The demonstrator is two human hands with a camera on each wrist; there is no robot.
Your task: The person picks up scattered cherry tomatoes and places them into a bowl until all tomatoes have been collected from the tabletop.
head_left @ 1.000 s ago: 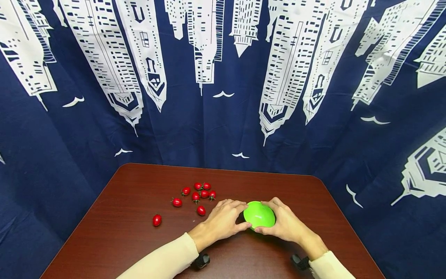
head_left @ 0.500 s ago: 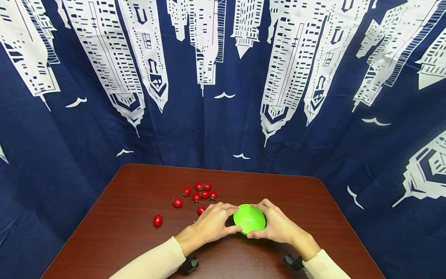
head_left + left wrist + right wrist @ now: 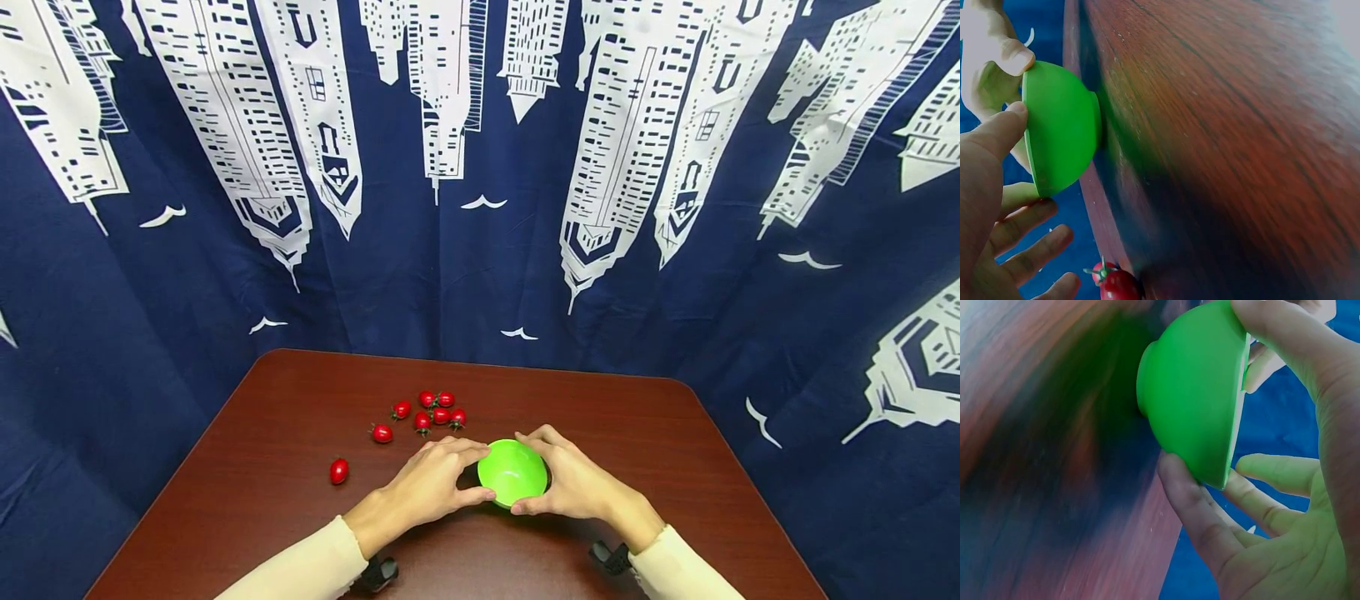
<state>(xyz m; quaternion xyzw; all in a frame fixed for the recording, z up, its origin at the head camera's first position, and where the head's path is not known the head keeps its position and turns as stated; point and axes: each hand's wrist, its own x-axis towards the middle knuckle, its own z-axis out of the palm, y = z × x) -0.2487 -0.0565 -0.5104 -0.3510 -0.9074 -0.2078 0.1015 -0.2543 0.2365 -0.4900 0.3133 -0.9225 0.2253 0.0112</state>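
A small bright green bowl [image 3: 513,473] is held upright between both hands, low over the dark red-brown table. My left hand [image 3: 425,486] grips its left rim, thumb at the near side and fingertips at the far side. From the right, my right hand [image 3: 573,483] grips the opposite rim in the same way. Inside, the bowl shows nothing but its smooth surface in the head view. In the left wrist view the green bowl [image 3: 1060,128] shows its round side and foot close to the table top. The right wrist view shows fingertips against the bowl's wall [image 3: 1194,394].
Several cherry tomatoes [image 3: 440,416] with green stems lie in a cluster behind the left hand. One lone tomato [image 3: 339,472] sits farther left. A navy curtain [image 3: 480,267] with white buildings hangs behind the wooden table [image 3: 600,400]. Black straps [image 3: 378,575] circle the wrists.
Both hands have carried the green bowl leftward and slightly toward me, keeping their hold on its rim. The nearest tomato by the left hand is now covered by that hand.
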